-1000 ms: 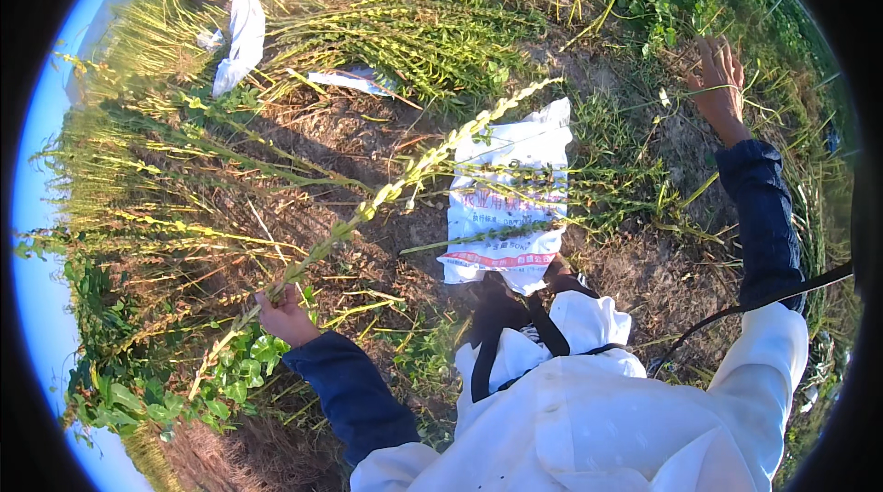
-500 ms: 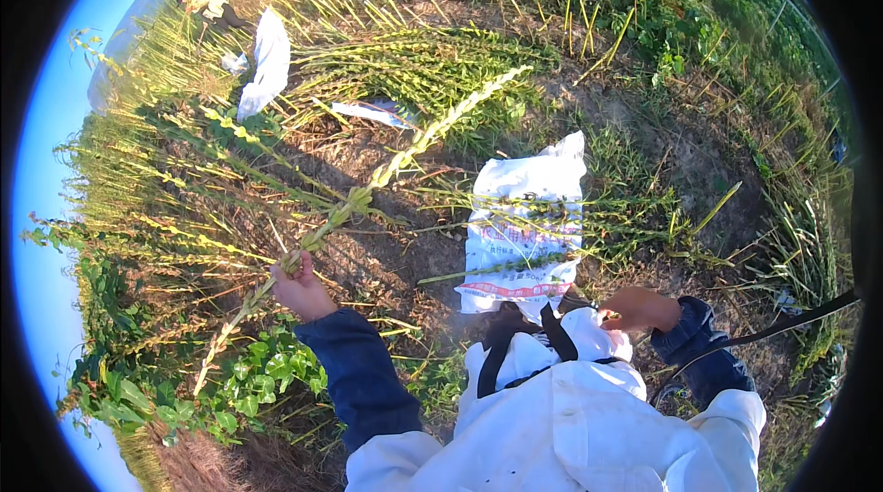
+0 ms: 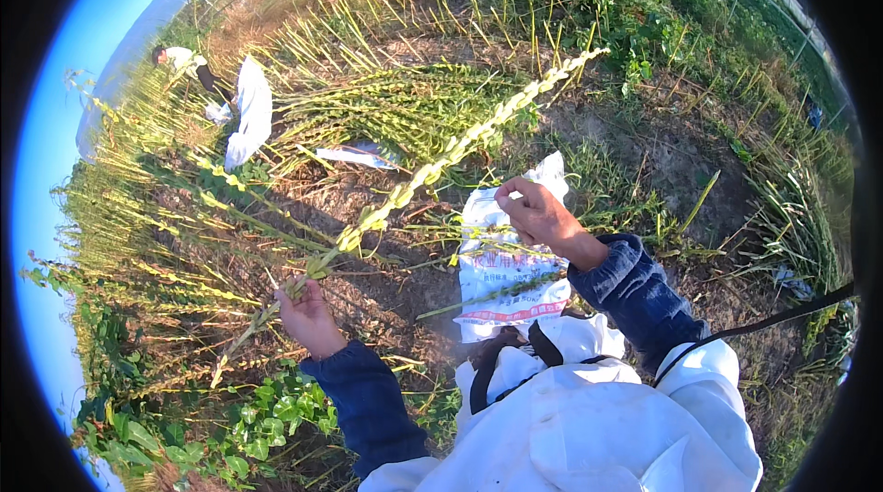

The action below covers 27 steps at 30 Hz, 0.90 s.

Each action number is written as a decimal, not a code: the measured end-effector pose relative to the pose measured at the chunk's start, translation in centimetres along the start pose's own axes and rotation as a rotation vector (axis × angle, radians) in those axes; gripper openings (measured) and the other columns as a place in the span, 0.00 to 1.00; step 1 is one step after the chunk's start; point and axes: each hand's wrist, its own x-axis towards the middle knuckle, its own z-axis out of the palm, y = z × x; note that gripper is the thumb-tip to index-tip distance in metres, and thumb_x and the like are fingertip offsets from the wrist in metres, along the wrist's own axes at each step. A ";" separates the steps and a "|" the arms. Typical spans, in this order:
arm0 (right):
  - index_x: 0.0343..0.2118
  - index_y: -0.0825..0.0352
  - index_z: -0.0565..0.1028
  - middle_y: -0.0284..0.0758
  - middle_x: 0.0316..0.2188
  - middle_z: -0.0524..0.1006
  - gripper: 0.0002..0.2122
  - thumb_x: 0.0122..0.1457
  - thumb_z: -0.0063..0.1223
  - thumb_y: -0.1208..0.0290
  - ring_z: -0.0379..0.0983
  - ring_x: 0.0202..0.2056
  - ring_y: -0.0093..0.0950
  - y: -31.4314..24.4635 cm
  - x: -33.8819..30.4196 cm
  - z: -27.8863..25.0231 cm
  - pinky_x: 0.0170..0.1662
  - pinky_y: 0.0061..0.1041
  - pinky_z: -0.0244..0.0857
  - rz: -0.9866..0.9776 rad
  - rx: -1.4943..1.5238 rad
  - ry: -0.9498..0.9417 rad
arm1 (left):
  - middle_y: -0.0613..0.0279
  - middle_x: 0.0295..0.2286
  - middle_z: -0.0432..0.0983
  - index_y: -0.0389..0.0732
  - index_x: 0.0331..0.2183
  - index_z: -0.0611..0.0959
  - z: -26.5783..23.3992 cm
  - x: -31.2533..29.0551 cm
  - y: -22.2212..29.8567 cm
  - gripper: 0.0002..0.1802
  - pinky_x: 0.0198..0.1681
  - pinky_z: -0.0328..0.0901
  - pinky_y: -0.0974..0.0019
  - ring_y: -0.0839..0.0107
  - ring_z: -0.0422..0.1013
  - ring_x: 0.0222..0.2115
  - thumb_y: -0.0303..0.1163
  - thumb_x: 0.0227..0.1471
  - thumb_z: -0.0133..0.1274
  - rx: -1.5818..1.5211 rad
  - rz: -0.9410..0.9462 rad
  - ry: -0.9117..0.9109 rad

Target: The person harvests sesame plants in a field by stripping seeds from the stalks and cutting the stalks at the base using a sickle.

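My left hand (image 3: 311, 315) is closed around the lower part of a long sesame stalk (image 3: 405, 188). The stalk slants up to the right across the view, thickly set with yellow-green pods, and its lower end sticks out past my fist. My right hand (image 3: 543, 219) is raised over a white printed sack (image 3: 483, 288), apart from the stalk, with its fingers curled in. Whether anything is in those fingers is hidden. The sack lies flat on the ground in front of me, with a few thin stalks across it.
Cut stalks (image 3: 377, 110) lie heaped ahead. Uncut stalks and stubble (image 3: 120, 207) stand at the left, above a leafy green plant (image 3: 267, 418). A bulging white sack (image 3: 249, 115) and a bending person (image 3: 187, 62) are at far left. A black strap (image 3: 782, 319) crosses at right.
My right hand has risen from the white clothing at my waist to above the sack. The stalk stays in my left hand, its tip now farther right and higher.
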 end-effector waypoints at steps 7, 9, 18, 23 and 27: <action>0.43 0.67 0.69 0.30 0.22 0.68 0.13 0.61 0.48 0.64 0.55 0.17 0.15 1.0 5.7 -0.1 0.16 0.14 0.46 0.088 0.742 0.003 | 0.52 0.33 0.74 0.33 0.36 0.74 -1.4 -0.6 0.0 0.13 0.39 0.71 0.64 0.64 0.71 0.35 0.35 0.56 0.49 -0.139 -0.126 -0.034; 0.40 0.65 0.69 0.28 0.22 0.68 0.10 0.60 0.48 0.66 0.55 0.18 0.15 1.3 6.7 -0.1 0.16 0.14 0.47 0.092 0.869 -0.012 | 0.51 0.33 0.74 0.33 0.36 0.74 -2.3 -0.6 0.0 0.13 0.38 0.71 0.64 0.64 0.71 0.34 0.34 0.56 0.49 -0.135 -0.141 -0.020; 0.35 0.61 0.69 0.27 0.23 0.67 0.05 0.57 0.51 0.73 0.59 0.18 0.17 4.0 5.9 -0.1 0.18 0.14 0.50 -0.027 0.891 -0.091 | 0.51 0.33 0.74 0.33 0.35 0.75 -6.9 -1.4 -1.0 0.10 0.36 0.72 0.63 0.64 0.71 0.33 0.32 0.57 0.48 -0.197 -0.346 0.197; 0.42 0.60 0.69 0.25 0.23 0.63 0.16 0.60 0.44 0.53 0.54 0.18 0.15 3.9 5.2 -3.9 0.18 0.16 0.48 -0.108 1.060 0.079 | 0.51 0.34 0.74 0.32 0.36 0.73 -9.0 -2.3 -2.0 0.12 0.36 0.72 0.63 0.63 0.72 0.33 0.33 0.58 0.45 -0.194 -0.376 0.197; 0.38 0.62 0.70 0.25 0.21 0.66 0.12 0.60 0.48 0.59 0.55 0.17 0.15 3.3 6.1 -4.8 0.16 0.13 0.47 -0.115 0.974 0.111 | 0.50 0.33 0.75 0.32 0.36 0.73 -10.7 -2.2 -2.6 0.12 0.36 0.72 0.62 0.63 0.72 0.33 0.33 0.58 0.45 -0.280 -0.440 0.176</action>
